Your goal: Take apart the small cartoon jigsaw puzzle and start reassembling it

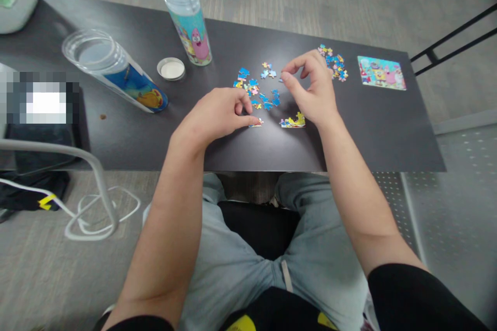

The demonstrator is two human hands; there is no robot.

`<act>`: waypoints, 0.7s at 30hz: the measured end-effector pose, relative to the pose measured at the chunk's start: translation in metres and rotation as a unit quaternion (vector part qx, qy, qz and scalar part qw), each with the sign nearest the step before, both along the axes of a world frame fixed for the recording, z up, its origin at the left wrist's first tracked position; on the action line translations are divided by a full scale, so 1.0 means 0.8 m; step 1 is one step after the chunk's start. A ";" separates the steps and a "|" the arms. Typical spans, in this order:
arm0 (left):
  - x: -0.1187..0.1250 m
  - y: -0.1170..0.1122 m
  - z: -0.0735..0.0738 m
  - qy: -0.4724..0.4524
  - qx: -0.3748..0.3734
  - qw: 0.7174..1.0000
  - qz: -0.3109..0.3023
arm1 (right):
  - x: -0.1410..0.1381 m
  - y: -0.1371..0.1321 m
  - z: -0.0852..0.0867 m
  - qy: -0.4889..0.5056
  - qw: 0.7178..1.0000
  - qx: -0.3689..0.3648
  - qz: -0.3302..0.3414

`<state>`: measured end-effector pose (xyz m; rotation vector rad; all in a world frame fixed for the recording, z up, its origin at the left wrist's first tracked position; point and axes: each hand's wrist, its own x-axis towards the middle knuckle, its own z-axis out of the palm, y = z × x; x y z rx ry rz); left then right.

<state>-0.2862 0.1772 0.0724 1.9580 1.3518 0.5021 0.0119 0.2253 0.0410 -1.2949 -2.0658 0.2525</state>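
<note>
My right hand (pixel 312 85) is raised over the table, thumb and forefinger pinched on a small puzzle piece (pixel 281 80) that is mostly hidden by the fingertips. My left hand (pixel 223 111) rests on the tabletop, thumb stretched out and apart from the curled fingers. Its thumb tip touches a small bit of puzzle (pixel 255 124) near the front. Between the hands lie loose blue and yellow puzzle pieces (pixel 252 85) in a loose ring. A joined strip of yellow puzzle (pixel 294 120) lies below my right hand.
More loose pieces (pixel 338 66) lie beyond my right hand, beside a picture card (pixel 381 73). Two clear cartoon-printed tubes (pixel 194 36) (pixel 132 85) stand at the left, with a round lid (pixel 171 69) between them. The dark table (pixel 373 134) ends near my knees.
</note>
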 end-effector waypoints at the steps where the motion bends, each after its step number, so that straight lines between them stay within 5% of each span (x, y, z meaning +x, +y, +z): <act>1: -0.002 0.001 0.002 -0.002 0.002 1.000 0.000 | 0.002 0.002 -0.003 -0.001 1.000 0.002 -0.007; 9: -0.034 0.017 0.003 -0.027 0.088 0.986 0.142 | 0.010 0.005 -0.011 -0.020 0.999 -0.020 -0.027; 21: -0.021 0.031 -0.026 0.030 0.091 0.990 0.102 | -0.017 -0.021 0.003 -0.023 0.999 -0.027 0.000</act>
